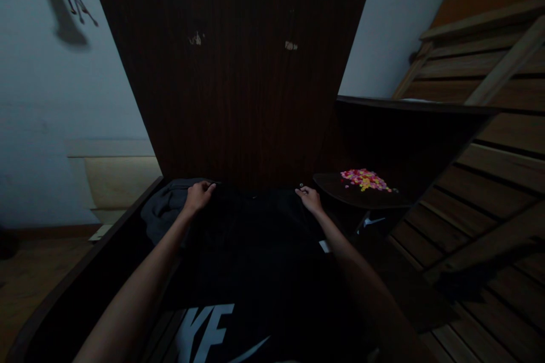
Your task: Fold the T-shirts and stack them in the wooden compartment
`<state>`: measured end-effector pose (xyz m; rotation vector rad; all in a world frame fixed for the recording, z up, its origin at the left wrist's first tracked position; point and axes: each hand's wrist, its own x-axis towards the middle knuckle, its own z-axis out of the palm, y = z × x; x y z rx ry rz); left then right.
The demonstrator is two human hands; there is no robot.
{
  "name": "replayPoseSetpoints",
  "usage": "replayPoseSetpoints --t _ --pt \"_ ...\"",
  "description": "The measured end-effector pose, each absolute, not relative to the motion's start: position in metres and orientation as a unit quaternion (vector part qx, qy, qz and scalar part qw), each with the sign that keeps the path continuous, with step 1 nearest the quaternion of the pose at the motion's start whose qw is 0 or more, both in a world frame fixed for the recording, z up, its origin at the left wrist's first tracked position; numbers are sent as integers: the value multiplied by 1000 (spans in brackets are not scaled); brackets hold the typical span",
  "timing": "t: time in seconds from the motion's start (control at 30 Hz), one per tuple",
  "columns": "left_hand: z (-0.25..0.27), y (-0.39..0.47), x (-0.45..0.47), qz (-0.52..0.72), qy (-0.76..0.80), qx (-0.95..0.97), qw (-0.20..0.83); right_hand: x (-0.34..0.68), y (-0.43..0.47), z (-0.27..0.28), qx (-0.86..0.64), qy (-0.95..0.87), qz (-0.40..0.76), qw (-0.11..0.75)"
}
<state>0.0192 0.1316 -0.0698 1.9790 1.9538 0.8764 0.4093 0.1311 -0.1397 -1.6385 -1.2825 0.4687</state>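
A black shirt (259, 238) lies spread out in front of me, its collar end toward the dark wooden panel. White letters and a swoosh show on its lower part. My left hand (199, 197) pinches the far left shoulder area of the shirt, fingers closed. At the far right shoulder, my right hand (310, 199) grips the fabric between thumb and fingers. A small white tag (325, 246) sits by my right forearm. Beside my left hand rests a crumpled dark grey garment (164, 212). Dim light hides the shirt's folds and edges.
A tall dark wooden panel (247, 79) rises behind the shirt. To the right, a rounded shelf (336, 190) carries a heap of pink, red and yellow pieces (365, 179). Wooden slats (489, 181) stand at far right, and a raised dark edge (85, 255) runs along the left.
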Motion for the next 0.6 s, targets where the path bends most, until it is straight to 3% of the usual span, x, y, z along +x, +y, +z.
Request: replayPoseSetpoints --t 0.33,0.6 --pt "-55 126 43 265 652 701 113 368 118 -98 -663 -591 128 442" --pt "-63 104 99 343 594 702 192 296 105 -88 -586 -643 241 431"
